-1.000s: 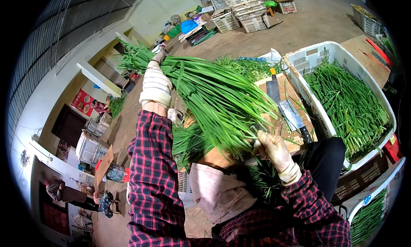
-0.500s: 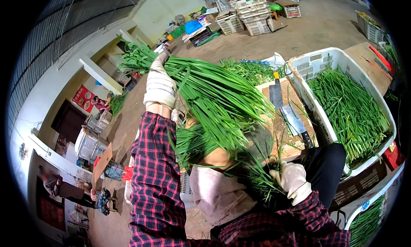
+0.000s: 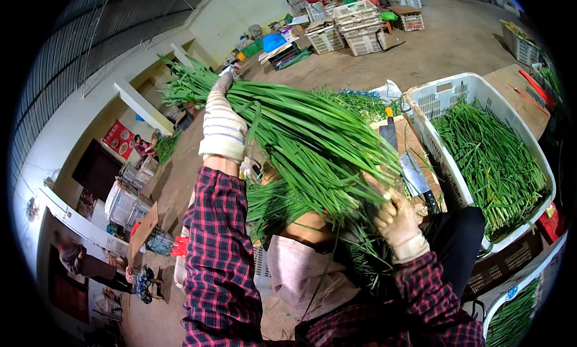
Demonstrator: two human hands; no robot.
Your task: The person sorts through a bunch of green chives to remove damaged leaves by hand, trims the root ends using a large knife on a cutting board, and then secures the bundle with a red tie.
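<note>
Both gloved hands were on one big bundle of green chives (image 3: pixel 300 136), held up in the air over the person's lap and the wooden chopping board (image 3: pixel 415 146). The long axis ran on a diagonal, from far left down to near right. The leafy tips pointed to the far left, fanning out past the left hand (image 3: pixel 222 127); the stem ends pointed near right, toward the right hand (image 3: pixel 398 219).

The left hand, in a white knit glove, had its grip wrapped shut around the bundle close to the tip end, arm stretched out in a red-and-black plaid sleeve (image 3: pixel 219 251). The right hand, in a pale glove, was closed on the stalks near the stem end, a few loose blades drooping below it.

Just right of the bundle a cleaver (image 3: pixel 409 164) lay flat on the board, blade far, dark handle near. Further right stood a white plastic crate (image 3: pixel 448 97), filled with more cut chives (image 3: pixel 493 161) lying lengthwise. A loose heap of greens (image 3: pixel 354 103) sat on the far side of the board. Way off at the far end of the concrete floor (image 3: pixel 457 40), stacked empty crates (image 3: pixel 354 25) were piled up.
</note>
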